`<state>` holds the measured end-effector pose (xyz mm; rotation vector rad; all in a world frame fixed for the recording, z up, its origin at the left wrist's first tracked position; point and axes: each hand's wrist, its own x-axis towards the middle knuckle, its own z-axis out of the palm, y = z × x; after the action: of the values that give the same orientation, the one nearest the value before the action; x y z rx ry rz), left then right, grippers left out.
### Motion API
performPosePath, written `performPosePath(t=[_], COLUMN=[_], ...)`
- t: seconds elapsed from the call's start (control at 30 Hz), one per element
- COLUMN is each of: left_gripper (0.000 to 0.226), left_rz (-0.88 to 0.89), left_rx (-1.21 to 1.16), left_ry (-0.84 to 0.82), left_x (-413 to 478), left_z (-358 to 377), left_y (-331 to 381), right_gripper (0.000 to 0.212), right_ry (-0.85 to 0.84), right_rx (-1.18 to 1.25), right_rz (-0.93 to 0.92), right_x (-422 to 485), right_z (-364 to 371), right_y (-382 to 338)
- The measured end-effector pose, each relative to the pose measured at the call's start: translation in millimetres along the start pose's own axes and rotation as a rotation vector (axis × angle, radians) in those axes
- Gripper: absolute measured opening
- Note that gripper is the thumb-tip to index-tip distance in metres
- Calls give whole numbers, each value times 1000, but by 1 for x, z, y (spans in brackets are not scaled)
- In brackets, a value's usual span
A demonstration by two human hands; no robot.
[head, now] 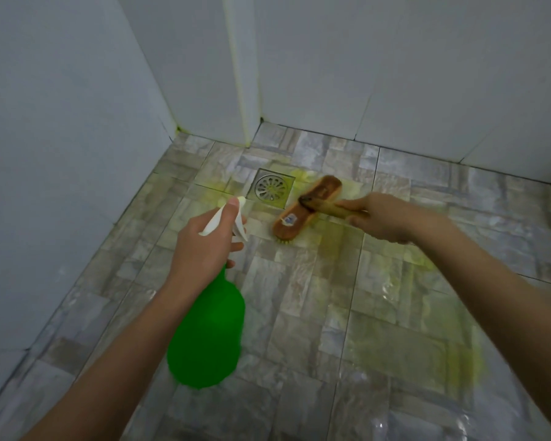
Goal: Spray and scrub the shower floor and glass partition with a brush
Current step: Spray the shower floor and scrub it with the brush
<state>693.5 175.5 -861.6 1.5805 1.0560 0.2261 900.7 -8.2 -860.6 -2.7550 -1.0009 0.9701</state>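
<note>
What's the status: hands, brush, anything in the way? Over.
Left hand grips green spray bottle. Right hand holds brush, bristles on tiled floor beside drain. No obstacle seen.

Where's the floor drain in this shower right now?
The drain sits mid-frame in the head view, set in the floor near the far corner, just left of the brush and beyond the spray bottle.

The wet grey tiled floor [299, 297] carries a square metal drain [272, 188], yellow-green smears [458, 354] and the wooden brush [295, 222].
</note>
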Motion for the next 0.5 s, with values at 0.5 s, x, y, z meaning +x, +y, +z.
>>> performPosePath(t=[0.5], left_gripper=[40], left_rz=[58], left_rx=[-1], left_ry=[10], left_x=[-4], left_z=[-3], left_y=[4], right_gripper=[44], right_ry=[116], right_rx=[86], right_rz=[-91], right_x=[50], right_z=[4], right_y=[-41])
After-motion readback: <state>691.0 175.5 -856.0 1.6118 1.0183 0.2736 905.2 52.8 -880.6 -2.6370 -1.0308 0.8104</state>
